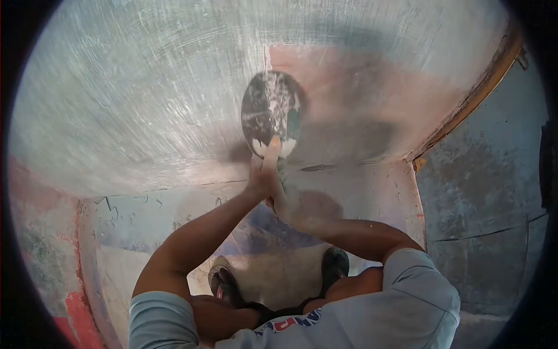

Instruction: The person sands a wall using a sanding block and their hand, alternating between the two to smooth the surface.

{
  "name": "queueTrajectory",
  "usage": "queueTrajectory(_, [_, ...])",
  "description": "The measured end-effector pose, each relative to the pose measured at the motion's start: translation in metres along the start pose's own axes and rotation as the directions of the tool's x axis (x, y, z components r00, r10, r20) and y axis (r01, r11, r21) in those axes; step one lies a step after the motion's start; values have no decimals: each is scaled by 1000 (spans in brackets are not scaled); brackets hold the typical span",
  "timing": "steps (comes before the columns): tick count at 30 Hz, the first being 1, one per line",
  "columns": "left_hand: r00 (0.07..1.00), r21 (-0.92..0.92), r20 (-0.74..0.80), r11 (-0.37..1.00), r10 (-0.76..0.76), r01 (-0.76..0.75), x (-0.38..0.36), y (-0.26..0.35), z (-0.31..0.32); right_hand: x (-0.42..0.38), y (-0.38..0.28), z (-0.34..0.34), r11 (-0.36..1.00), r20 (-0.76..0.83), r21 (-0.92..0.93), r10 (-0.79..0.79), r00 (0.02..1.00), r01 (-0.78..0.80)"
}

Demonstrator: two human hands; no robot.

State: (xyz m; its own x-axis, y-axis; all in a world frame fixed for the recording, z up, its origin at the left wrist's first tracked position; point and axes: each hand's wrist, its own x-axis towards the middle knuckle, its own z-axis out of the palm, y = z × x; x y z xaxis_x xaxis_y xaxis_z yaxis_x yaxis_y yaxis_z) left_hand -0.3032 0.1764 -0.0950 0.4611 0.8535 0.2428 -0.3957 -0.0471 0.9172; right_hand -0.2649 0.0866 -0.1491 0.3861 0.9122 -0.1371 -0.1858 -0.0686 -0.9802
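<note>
An oval dark pad [271, 107], streaked with white and with a green patch on its right side, lies against a large curved, scratched surface [168, 99]. My left hand [260, 171] is closed on the pad's lower end. Pale with dust, my right hand [283, 195] presses in close beside and below the left, also at that lower end. A thumb rests on the pad's near face; which hand it belongs to is hard to tell where they overlap. Most fingers are hidden, and the right hand is slightly blurred.
Faded red covers part of the curved surface to the right of the pad. A brown-edged rim [471, 107] bounds it there, with a grey stained panel [476, 192] beyond. My shoes [224, 283] stand on a paint-marked floor; a red-painted edge [81, 314] runs at lower left.
</note>
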Motion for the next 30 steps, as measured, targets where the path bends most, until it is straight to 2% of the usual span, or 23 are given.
queueTrajectory(1, [932, -24, 44, 932, -359, 361, 7, 5, -14, 15, 17, -7, 954, 28, -142, -262, 965, 263])
queueTrajectory(2, [976, -48, 114, 980, -188, 194, 13, 18, -6, 25, 26, -11, 824, 95, -270, -492, 866, 498])
queueTrajectory(3, [985, -83, 174, 996, -9, 23, 18, 36, 2, 17, -22, 4, 978, 55, 133, -167, 984, 159])
queueTrajectory(5, [977, -69, 205, 997, 55, -42, 16, 41, 4, 27, 19, 4, 989, 13, 97, -115, 993, 113])
queueTrajectory(7, [984, -9, 91, 988, -155, 157, 5, 21, -4, 20, 28, 7, 994, -29, 71, -84, 996, 86])
queueTrajectory(8, [998, -2, 62, 1000, 11, -11, -1, 5, -5, 5, 17, 6, 998, -12, 49, -43, 999, 43])
queueTrajectory(9, [998, 3, 66, 1000, 13, -13, -2, 3, -4, -4, 8, 4, 1000, 2, 26, 2, 1000, -2])
queueTrajectory(11, [996, -24, 66, 998, 59, -58, 0, 0, -3, 0, -2, -3, 998, 44, 31, -59, 997, 58])
queueTrajectory(12, [990, -6, 102, 995, 98, -97, 4, 20, 4, 3, -12, -5, 993, 90, 29, -114, 989, 112])
queueTrajectory(14, [985, -8, 167, 999, -41, 43, 15, 42, 4, 7, -38, -4, 998, 71, -29, -53, 996, 55])
queueTrajectory(15, [982, -97, 175, 994, 70, -53, 20, 38, 6, 8, -46, 0, 996, 59, -84, -7, 998, 12])
queueTrajectory(16, [983, -95, 169, 994, 70, -54, 16, 32, 5, 24, -8, -2, 998, 69, -59, 9, 998, -5])
queueTrajectory(18, [995, -18, 72, 997, -68, 69, 5, 23, 0, 7, 4, 6, 999, 18, -44, -13, 1000, 14])
queueTrajectory(19, [991, 71, 101, 994, -90, 83, -3, 23, -6, 2, 7, 9, 999, -42, -31, -32, 999, 30])
queueTrajectory(22, [999, 31, 45, 999, -8, 7, -6, 9, -1, -1, -2, 13, 990, -46, 7, -144, 989, 144])
queueTrajectory(23, [999, -58, 43, 998, -13, 16, 2, 12, 0, -2, -7, 11, 982, -51, 20, -188, 981, 190])
queueTrajectory(24, [995, 63, 85, 997, -58, 52, 9, 20, -5, -5, -22, 9, 983, -59, 17, -182, 982, 183])
queueTrajectory(25, [987, 185, 118, 979, -111, 88, 16, 26, -14, -6, -47, 7, 995, -8, -45, -90, 996, 90])
queueTrajectory(26, [956, -20, 270, 992, -117, 127, 25, 29, -20, -5, -60, 5, 994, 42, -112, 8, 999, -3])
queueTrajectory(27, [974, 1, 209, 996, -86, 88, 16, 28, -15, -1, -57, 5, 979, 2, -150, 139, 990, -137])
queueTrajectory(28, [987, 28, 152, 999, -42, 38, 9, 29, -7, -2, -42, 5, 980, 8, -150, 137, 991, -134])
queueTrajectory(29, [994, 143, 104, 989, 31, -46, 1, 27, -6, -4, -19, 5, 992, 21, -123, 41, 999, -38])
queueTrajectory(30, [994, 148, 105, 988, 34, -49, 1, 19, -8, -8, -17, 7, 994, 28, -94, -53, 998, 55])
